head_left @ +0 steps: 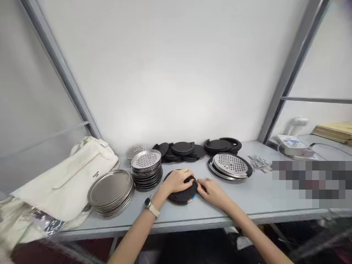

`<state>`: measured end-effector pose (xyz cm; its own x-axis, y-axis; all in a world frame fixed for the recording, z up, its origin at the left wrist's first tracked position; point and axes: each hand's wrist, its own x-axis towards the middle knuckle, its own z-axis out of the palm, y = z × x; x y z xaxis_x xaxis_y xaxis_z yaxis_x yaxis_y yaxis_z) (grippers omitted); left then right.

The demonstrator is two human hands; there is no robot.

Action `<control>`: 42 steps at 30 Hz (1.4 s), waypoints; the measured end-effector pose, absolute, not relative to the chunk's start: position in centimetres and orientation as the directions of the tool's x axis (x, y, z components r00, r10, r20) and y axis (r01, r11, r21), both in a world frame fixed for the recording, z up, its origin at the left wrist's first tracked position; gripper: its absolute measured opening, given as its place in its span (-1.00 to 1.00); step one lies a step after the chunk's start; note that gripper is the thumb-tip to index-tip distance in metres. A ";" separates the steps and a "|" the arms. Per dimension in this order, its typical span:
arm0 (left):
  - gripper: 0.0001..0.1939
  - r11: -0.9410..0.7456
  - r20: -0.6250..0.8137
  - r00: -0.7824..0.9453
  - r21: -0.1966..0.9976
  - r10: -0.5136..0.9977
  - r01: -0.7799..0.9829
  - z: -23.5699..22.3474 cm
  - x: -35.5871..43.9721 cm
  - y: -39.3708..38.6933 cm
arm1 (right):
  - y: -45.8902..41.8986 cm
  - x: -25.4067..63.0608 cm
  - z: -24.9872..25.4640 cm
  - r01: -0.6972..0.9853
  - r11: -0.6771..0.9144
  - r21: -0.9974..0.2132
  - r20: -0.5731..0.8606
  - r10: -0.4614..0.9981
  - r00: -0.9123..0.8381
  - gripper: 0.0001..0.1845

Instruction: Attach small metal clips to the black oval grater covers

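Note:
My left hand [179,180] rests curled on top of a black round disc [182,196] lying flat on the grey table [247,198]. My right hand [212,191] touches the disc's right edge, its fingertips pinched on something small that I cannot make out. A watch [148,202] sits on my left wrist. Just left of the disc stands a stack of perforated metal discs [146,168]. To the right lies a perforated metal disc set in a black ring [230,165].
A stack of plain metal pans [111,191] and a white cloth bag [68,176] lie at the left. Black round covers [183,149] and black rings [223,145] line the back wall. A heap of small metal pins [259,163] lies at the right.

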<state>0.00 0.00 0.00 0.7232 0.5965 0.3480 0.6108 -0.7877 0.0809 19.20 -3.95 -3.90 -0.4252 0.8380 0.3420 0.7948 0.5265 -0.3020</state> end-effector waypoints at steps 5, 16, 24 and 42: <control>-0.85 -0.794 0.350 0.731 0.071 0.587 0.603 0.1 0.0 -0.3 | -4.0 19.0 -3.8 0.798 0.515 -0.314 0.314 0.849 -0.425 -0.67; -0.85 -0.824 0.360 0.756 0.070 0.547 0.563 0.2 0.2 -0.5 | -3.7 19.3 -4.0 0.833 0.473 -0.289 0.333 0.865 -0.375 -0.71; -0.84 -0.831 0.353 0.768 0.054 0.534 0.553 0.1 0.1 -0.5 | -3.8 19.3 -4.2 0.832 0.463 -0.306 0.346 0.868 -0.356 -0.77; -0.84 -0.787 0.333 0.727 0.088 0.601 0.610 0.0 0.0 -0.1 | -3.7 19.7 -4.3 0.807 0.505 -0.307 0.341 0.850 -0.402 -0.73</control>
